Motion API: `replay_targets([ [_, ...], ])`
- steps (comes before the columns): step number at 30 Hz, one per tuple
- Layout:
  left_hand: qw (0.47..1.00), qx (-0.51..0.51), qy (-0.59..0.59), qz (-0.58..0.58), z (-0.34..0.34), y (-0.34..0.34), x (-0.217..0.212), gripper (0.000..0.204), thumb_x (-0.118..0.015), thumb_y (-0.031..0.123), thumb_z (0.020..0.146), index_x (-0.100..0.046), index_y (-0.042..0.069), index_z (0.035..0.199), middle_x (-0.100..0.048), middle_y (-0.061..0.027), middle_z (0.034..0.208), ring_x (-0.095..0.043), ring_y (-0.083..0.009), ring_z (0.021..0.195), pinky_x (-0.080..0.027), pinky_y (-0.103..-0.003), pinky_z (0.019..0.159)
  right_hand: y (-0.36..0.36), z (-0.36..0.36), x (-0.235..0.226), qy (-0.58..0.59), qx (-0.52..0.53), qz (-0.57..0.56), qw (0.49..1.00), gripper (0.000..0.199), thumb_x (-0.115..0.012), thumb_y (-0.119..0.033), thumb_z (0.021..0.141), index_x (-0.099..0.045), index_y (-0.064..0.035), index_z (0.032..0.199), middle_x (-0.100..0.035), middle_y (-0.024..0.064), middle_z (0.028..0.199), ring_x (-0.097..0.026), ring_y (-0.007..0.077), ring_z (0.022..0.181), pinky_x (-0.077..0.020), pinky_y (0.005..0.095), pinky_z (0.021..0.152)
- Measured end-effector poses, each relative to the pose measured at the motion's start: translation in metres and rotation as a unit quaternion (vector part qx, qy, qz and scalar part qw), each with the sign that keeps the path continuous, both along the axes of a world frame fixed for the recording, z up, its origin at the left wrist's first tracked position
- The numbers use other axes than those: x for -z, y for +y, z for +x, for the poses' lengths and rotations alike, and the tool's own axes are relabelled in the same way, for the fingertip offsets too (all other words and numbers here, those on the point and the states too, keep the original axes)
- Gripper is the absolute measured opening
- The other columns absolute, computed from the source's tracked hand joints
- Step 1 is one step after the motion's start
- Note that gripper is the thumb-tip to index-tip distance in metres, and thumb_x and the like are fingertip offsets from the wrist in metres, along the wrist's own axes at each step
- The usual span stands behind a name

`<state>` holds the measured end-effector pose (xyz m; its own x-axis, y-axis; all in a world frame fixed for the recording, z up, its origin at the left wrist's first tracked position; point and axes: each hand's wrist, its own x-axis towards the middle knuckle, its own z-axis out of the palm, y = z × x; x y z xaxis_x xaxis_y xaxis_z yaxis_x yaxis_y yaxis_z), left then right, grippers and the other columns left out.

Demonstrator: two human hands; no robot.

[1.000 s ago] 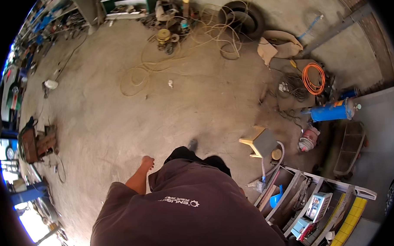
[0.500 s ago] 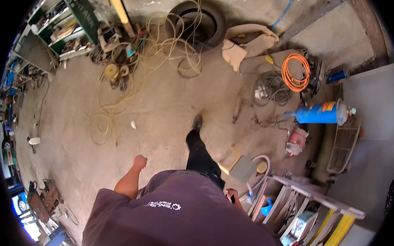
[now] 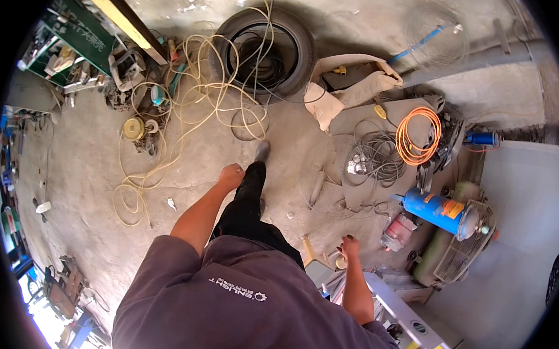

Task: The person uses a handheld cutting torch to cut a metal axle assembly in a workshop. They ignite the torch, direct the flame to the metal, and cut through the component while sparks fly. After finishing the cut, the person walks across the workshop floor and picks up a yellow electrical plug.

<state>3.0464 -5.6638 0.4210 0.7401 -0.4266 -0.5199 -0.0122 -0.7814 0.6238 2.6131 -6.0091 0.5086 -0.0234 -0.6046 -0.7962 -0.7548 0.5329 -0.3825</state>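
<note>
I am walking over a dusty concrete floor, one dark-trousered leg stepping forward. My left hand swings out ahead of my body with its fingers curled into a loose fist and nothing in it. My right hand hangs low by my side, fingers loosely apart, holding nothing, just above the end of a grey metal rack. A black tyre lies ahead with a long yellowish hose looped in front of it.
An orange coiled cable and a grey wire coil lie on the right. A blue gas cylinder and a small red can lie beyond my right hand. Green shelving stands at the far left.
I have walked forward, and the tyre and hose have come closer. My left arm has swung forward. My right hand has come into view beside the rack.
</note>
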Motion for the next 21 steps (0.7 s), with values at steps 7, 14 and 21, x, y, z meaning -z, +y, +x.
replay_targets([
  [7, 0.973, 0.087, 0.124, 0.176, 0.11, -0.099, 0.112, 0.032, -0.058, 0.023, 0.091, -0.071, 0.001, 0.11, -0.068, -0.0235, 0.12, -0.064, -0.0406, 0.116, -0.053, -0.05, 0.096, -0.078, 0.082, 0.051, 0.048, -0.491, -0.14, 0.859, 0.044, -0.072, -0.021, 0.087, -0.064, 0.0053, 0.121, -0.068, 0.0167, 0.097, -0.067, 0.02, 0.077, -0.0606, 0.0376, 0.07],
  [14, 0.971, -0.118, 0.036, 0.202, 0.26, -0.171, 0.169, 0.036, -0.062, 0.018, 0.088, -0.059, -0.001, 0.12, -0.056, -0.0226, 0.133, -0.054, -0.038, 0.128, -0.05, -0.047, 0.103, -0.133, 0.239, 0.173, 0.12, -0.48, 0.026, 0.869, 0.047, -0.071, -0.035, 0.089, -0.066, 0.0026, 0.116, -0.071, 0.0218, 0.103, -0.071, 0.0332, 0.085, -0.055, 0.0458, 0.078],
  [21, 0.879, -0.39, -0.032, 0.274, 0.369, -0.172, 0.24, 0.111, -0.092, 0.032, 0.069, -0.026, -0.001, 0.152, -0.026, -0.0227, 0.159, -0.032, -0.0374, 0.147, -0.043, -0.043, 0.113, -0.246, 0.518, 0.318, -0.032, -0.152, 0.075, 0.985, 0.024, -0.071, -0.037, 0.092, -0.061, -0.0164, 0.098, -0.047, 0.0001, 0.077, -0.052, 0.014, 0.064, -0.0563, 0.0323, 0.059],
])
